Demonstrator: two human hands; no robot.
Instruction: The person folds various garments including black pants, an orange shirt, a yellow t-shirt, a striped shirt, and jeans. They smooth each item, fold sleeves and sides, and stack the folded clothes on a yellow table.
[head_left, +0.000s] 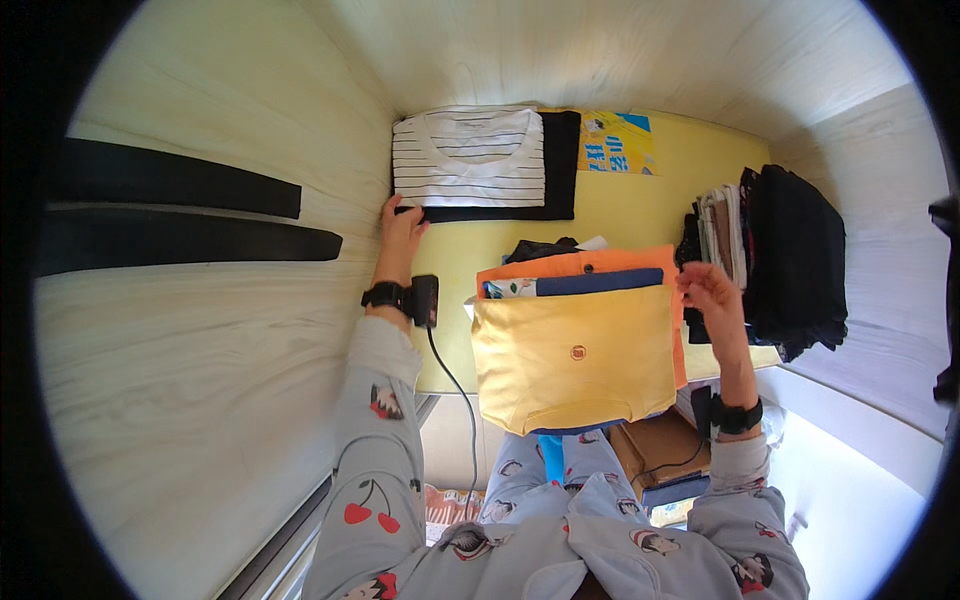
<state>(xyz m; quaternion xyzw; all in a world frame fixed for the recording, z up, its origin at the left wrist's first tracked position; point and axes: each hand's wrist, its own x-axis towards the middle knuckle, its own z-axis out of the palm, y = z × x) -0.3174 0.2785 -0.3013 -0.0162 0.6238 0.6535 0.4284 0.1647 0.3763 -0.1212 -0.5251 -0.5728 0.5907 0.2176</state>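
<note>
My left hand (405, 226) is at the near left corner of a folded black garment (559, 169), its fingers spread against the edge. On that garment lies a folded white T-shirt (487, 184) with thin dark stripes. My right hand (707, 289) has its fingers loosely bent beside the right edge of a folded orange garment (626, 259), holding nothing that I can see. A folded yellow shirt (574, 330) with a small round emblem tops this pile, its near end reaching past the shelf's front edge. Navy cloth (600, 283) shows between the yellow and orange layers.
The pale yellow shelf (450, 247) has wood-grain walls (187, 322) around it. A stack of dark and light clothes (795, 255) stands at the right. Behind lies a printed yellow sheet (622, 142). A cable (457, 375) hangs from my left wrist device; cardboard boxes (660, 450) sit below.
</note>
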